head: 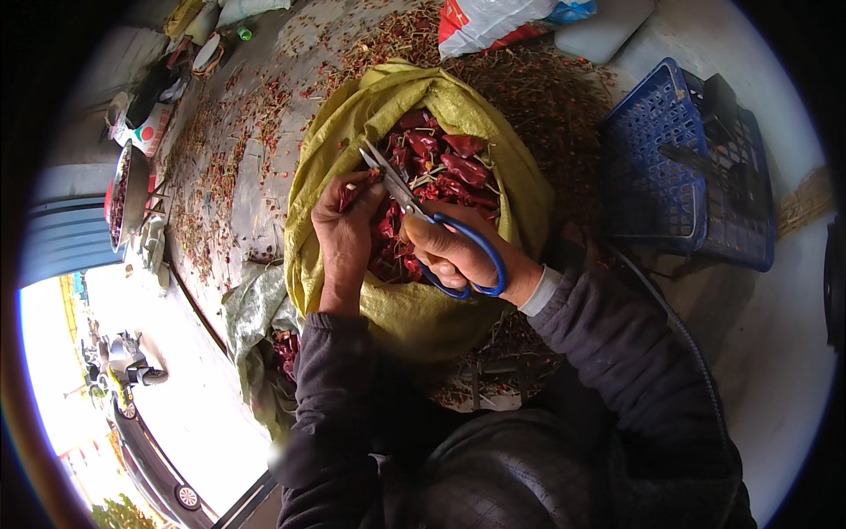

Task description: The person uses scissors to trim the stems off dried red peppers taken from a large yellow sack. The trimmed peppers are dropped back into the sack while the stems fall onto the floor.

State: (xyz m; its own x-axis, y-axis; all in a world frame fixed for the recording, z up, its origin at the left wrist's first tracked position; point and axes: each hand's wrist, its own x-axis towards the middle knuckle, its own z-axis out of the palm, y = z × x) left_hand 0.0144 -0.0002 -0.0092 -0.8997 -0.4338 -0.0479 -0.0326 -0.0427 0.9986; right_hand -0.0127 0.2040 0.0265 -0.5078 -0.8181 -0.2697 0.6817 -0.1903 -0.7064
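Note:
My left hand (pixel 345 228) pinches a dried red chili pepper (pixel 350 193) over the left side of a yellow woven sack (pixel 413 317). Scissors (pixel 402 188) with blue handles are in my right hand (pixel 456 248), their blades pointing up and to the left. The blade tips stand slightly apart, close by the stem end of the held pepper. More dried red peppers (pixel 466 170) fill the sack below both hands, some with pale stems. The sack's mouth is wide, with its rim rolled outward. My fingers partly cover the held pepper.
Cut stems and pepper scraps (pixel 555 112) litter the floor around the sack. Blue plastic crates (pixel 661 172) stand at the right. A grey-green sack (pixel 254 330) with peppers sits at lower left. A metal bowl (pixel 132 198) is farther left. A red-and-white bag (pixel 489 26) lies beyond.

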